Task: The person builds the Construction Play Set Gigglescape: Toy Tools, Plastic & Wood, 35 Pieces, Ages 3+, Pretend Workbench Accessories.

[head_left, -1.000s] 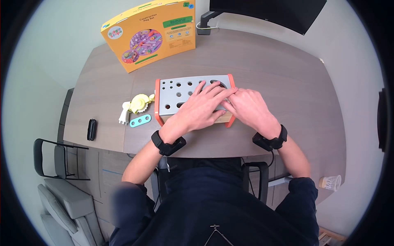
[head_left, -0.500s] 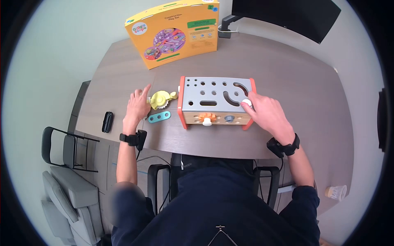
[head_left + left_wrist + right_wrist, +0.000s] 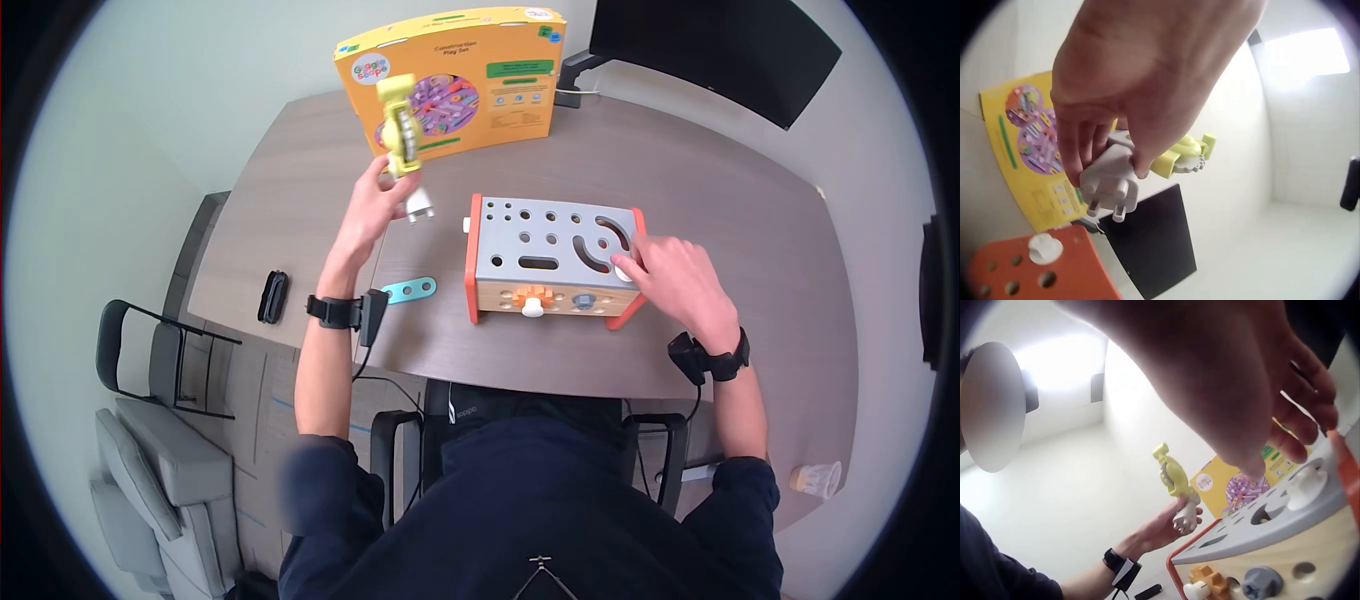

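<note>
My left hand (image 3: pixel 370 208) grips a yellow-green toy circular saw (image 3: pixel 402 135) with a toothed wheel, raised off the table. The left wrist view shows my fingers and thumb around its white plug-shaped end (image 3: pixel 1110 178), prongs pointing away from the hand. A toy workbench (image 3: pixel 507 245) with a grey holed top and orange end panels stands before me. My right hand (image 3: pixel 688 280) is at its right end, fingers loosely bent. A white knob (image 3: pixel 1305 487) sits on the top just under those fingers. An orange gear (image 3: pixel 1207 578) and grey screw (image 3: pixel 1263 582) are on the front.
A teal strip with holes (image 3: pixel 411 291) lies left of the workbench. Farther left is a black case (image 3: pixel 273 297). The yellow play set box (image 3: pixel 520 112) and a monitor (image 3: pixel 715 55) stand at the back. A cup (image 3: pixel 817 480) is at far right.
My left hand went from the workbench top to the toy saw at left, then lifted it up before the yellow box. The right hand moved onto the workbench's right end and stays there.
</note>
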The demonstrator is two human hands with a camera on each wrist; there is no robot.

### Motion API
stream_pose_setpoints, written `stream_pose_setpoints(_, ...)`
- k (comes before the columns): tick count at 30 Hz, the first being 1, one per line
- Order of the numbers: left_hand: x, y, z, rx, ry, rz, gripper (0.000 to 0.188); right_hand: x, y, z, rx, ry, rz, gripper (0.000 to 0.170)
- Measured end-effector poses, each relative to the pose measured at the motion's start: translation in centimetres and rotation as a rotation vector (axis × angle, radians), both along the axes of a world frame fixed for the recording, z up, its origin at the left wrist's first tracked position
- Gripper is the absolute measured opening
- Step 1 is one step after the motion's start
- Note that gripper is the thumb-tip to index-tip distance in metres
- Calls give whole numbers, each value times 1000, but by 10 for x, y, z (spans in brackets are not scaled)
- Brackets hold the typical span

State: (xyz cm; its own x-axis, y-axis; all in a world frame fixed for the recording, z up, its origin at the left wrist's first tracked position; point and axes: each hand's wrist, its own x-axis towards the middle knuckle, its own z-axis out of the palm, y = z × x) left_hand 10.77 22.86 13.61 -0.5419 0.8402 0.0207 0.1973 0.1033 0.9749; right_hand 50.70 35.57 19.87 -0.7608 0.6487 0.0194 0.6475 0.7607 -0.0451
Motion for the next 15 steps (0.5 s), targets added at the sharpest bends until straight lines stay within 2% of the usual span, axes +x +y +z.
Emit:
stream_pose_setpoints(3,48,14,38,63,53,-195,55,-11,5,1,158,159,140,34)
stream_pose_setpoints(6,72,37,27,209,170,-302,59,-35,2,23,145,297,214,30)
stream_pose_setpoints(9,79,48,18,187,249,-328,60,-58,8,35,54,407,232,25)
stream_pose_setpoints(12,78,52,12,186,223,-366,56,-80,13,43,-74,494,213,24)
stream_pose_setpoints(15,78,50,15,216,175,-389,50,-99,30,29,-179,617,340,27)
